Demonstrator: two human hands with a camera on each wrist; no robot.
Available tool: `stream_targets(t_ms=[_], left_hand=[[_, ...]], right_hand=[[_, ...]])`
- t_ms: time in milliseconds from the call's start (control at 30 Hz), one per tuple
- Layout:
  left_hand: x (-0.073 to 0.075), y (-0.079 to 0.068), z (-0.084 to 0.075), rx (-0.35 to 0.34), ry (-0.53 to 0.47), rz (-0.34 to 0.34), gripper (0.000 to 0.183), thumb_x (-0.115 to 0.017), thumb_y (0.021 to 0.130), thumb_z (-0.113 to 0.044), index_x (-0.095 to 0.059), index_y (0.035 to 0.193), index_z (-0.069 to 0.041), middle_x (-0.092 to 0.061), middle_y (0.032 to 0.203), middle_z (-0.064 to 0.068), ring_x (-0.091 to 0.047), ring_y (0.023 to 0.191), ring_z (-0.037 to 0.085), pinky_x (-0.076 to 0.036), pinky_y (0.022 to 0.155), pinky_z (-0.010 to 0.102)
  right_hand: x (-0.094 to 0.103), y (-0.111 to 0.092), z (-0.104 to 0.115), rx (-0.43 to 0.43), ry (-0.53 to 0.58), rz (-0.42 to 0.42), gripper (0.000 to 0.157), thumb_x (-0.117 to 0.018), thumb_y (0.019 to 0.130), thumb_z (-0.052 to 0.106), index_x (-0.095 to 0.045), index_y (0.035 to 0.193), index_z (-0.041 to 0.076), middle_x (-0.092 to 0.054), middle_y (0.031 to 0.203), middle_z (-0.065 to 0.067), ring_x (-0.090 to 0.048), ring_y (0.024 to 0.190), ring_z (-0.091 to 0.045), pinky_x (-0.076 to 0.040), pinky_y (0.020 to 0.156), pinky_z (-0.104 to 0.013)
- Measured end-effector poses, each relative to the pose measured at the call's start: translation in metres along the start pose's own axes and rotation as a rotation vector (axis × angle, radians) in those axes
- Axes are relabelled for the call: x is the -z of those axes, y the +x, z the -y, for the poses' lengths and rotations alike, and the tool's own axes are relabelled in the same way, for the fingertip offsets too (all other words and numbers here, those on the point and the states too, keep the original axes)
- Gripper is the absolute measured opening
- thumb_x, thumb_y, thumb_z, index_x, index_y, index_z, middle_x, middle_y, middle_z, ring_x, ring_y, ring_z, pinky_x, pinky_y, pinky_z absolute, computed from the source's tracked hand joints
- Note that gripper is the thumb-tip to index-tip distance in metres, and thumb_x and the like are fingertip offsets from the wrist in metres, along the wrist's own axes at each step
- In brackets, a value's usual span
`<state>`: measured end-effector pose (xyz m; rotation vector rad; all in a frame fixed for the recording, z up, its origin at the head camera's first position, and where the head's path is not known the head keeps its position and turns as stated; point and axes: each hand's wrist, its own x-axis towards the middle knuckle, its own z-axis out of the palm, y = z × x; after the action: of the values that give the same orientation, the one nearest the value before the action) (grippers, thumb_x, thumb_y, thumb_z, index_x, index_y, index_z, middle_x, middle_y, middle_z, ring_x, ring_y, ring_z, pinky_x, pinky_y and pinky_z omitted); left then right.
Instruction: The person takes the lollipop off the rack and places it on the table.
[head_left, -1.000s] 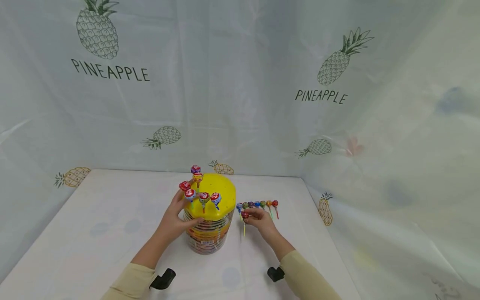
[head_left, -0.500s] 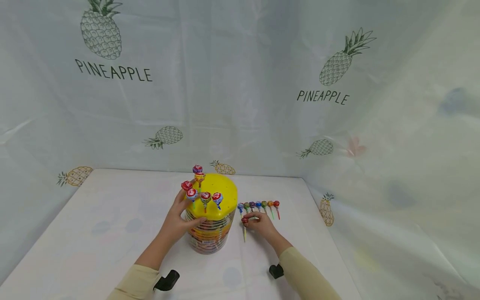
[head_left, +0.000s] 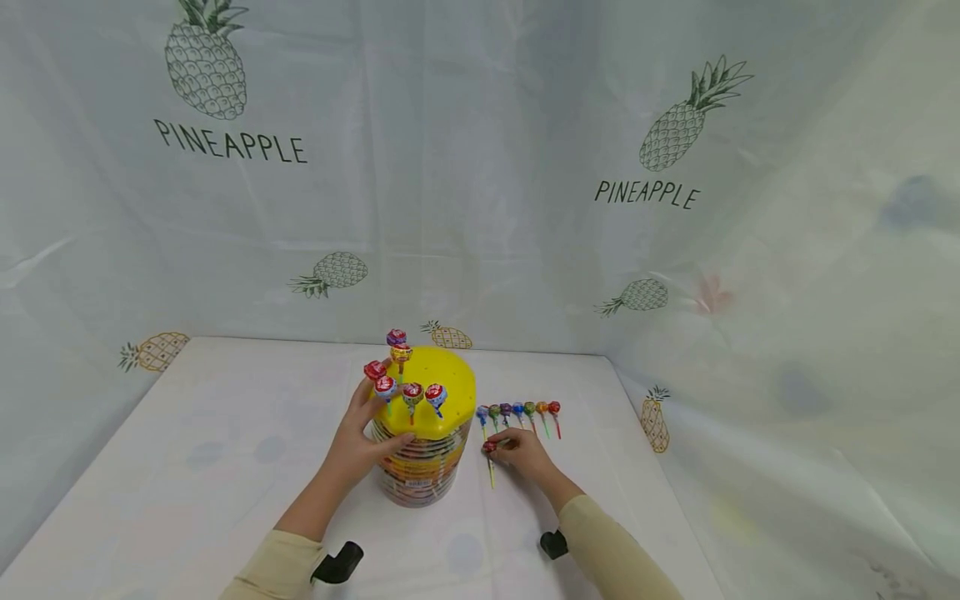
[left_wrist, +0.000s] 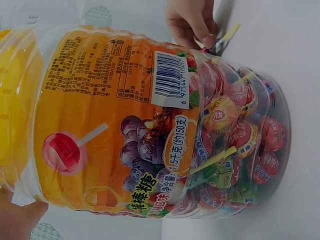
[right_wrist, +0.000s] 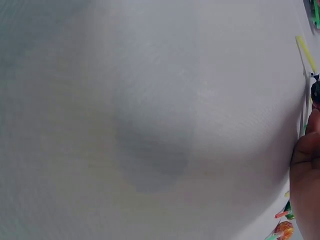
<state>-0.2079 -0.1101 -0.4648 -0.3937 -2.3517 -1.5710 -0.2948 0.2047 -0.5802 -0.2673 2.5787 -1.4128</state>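
Note:
A clear plastic jar [head_left: 420, 482] full of wrapped lollipops stands on the table, with an orange label [left_wrist: 95, 110] and a yellow lid [head_left: 442, 367]. Several lollipops [head_left: 412, 393] stand upright along the lid's left and front edge. My left hand [head_left: 356, 439] grips the jar just under the lid, thumb in front; its other fingers are partly hidden behind the lollipops. To the jar's right, my right hand [head_left: 525, 454] pinches a dark red lollipop [head_left: 490, 447] by its head, close over the table. Its yellow stick [right_wrist: 306, 54] points toward me.
A row of lollipops [head_left: 518, 409] in several colours lies just beyond my right hand, sticks toward me. The white-covered table [head_left: 225, 492] meets a pineapple-print curtain [head_left: 480, 208] at the back and right side.
My right hand has come slightly toward me and down with the lollipop, away from the row. The left hand keeps its grip on the jar; the head view has shifted a little.

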Motion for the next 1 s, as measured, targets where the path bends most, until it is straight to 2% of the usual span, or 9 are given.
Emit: stream_targets(t_ms=[333,600,800,1000], left_hand=[[-0.002,-0.001,0.0,-0.013,0.002,-0.01,0.063,-0.081,0.08,-0.021,-0.055,0.138,-0.011,-0.02,0.158,0.01,-0.021,0.142,0.042,-0.028,0.104,0.067],[-0.008,-0.005,-0.006,-0.019,0.025,-0.028,0.062,-0.079,0.082,-0.027,-0.055,0.137,-0.011,-0.02,0.157,0.01,-0.02,0.142,0.043,-0.027,0.103,0.069],[-0.012,-0.006,-0.007,-0.027,0.033,-0.044,0.063,-0.079,0.082,-0.026,-0.054,0.137,-0.011,-0.02,0.156,0.009,-0.022,0.141,0.042,-0.029,0.103,0.067],[-0.013,-0.007,-0.006,-0.016,0.031,-0.038,0.063,-0.078,0.084,-0.028,-0.053,0.139,-0.01,-0.019,0.156,0.009,-0.02,0.142,0.042,-0.029,0.103,0.068]], right_hand=[[-0.002,-0.002,0.003,0.004,-0.044,-0.006,0.021,-0.076,0.084,0.01,-0.074,0.105,0.009,-0.062,0.089,-0.002,-0.053,0.071,-0.017,-0.051,0.059,-0.027],[-0.003,-0.002,0.005,-0.01,-0.069,-0.004,0.022,-0.076,0.085,0.01,-0.074,0.106,0.012,-0.062,0.094,-0.001,-0.053,0.075,-0.019,-0.051,0.061,-0.027],[-0.002,-0.003,0.008,-0.011,-0.068,0.004,0.021,-0.076,0.085,0.009,-0.074,0.106,0.011,-0.062,0.096,-0.002,-0.052,0.077,-0.019,-0.05,0.062,-0.028],[0.001,-0.003,0.012,-0.024,-0.073,0.014,0.02,-0.075,0.086,0.012,-0.074,0.106,0.014,-0.062,0.097,0.0,-0.053,0.081,-0.02,-0.051,0.065,-0.03]])
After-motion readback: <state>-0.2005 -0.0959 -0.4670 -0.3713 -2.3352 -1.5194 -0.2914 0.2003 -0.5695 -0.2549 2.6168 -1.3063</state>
